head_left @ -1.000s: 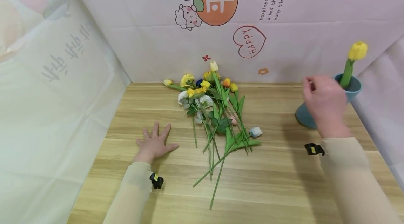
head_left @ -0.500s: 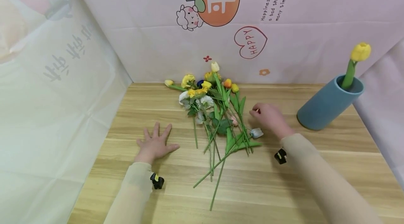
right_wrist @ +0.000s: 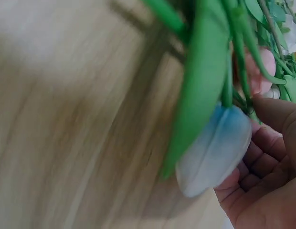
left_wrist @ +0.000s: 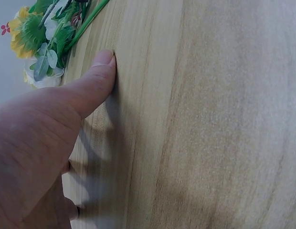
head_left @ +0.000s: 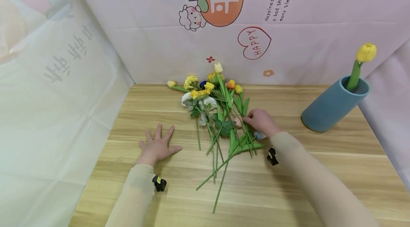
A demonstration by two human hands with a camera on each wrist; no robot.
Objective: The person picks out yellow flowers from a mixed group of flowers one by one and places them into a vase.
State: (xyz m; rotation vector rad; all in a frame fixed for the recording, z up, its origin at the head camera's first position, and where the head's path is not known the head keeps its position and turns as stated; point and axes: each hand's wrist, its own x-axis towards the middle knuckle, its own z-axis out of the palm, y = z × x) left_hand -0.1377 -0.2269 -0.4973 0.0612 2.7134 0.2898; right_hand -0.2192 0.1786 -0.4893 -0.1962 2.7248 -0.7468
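Wood-grain table: is running beneath both hands and bearing all items below.
Flower pile: is lying between the hands, its nearer stems trailing toward the person, its upper blooms resting farther off than either hand.
Pile, handling: judged artificial; each flower is probably weighing little, the stems staying fairly stiff with some bend, the petals and leaves giving softly. Breakage is seeming unlikely; smooth stems may be turning in a loose pinch. Crossed stems and leaves are posing a snag risk.
Pile, hold point: bare stem, just below the leaves, is offering the soundest pinch; petals are best being left alone.
Blue vase: is standing to the right of the right hand and well apart from it.
Yellow tulip: is standing in the vase, bloom above the rim, on the right hand's far right.
Left hand: is resting palm down on the table, fingers and thumb spread wide, holding nothing, left of the pile and apart from it.
Right hand: is pinching a green stem at the pile's right edge, thumb nearly meeting curled fingers; which bloom that stem is carrying cannot be told.
White-blue tulip: is lying just beside the right hand's fingers.
Pink bloom: is sitting just beyond the right thumb tip.
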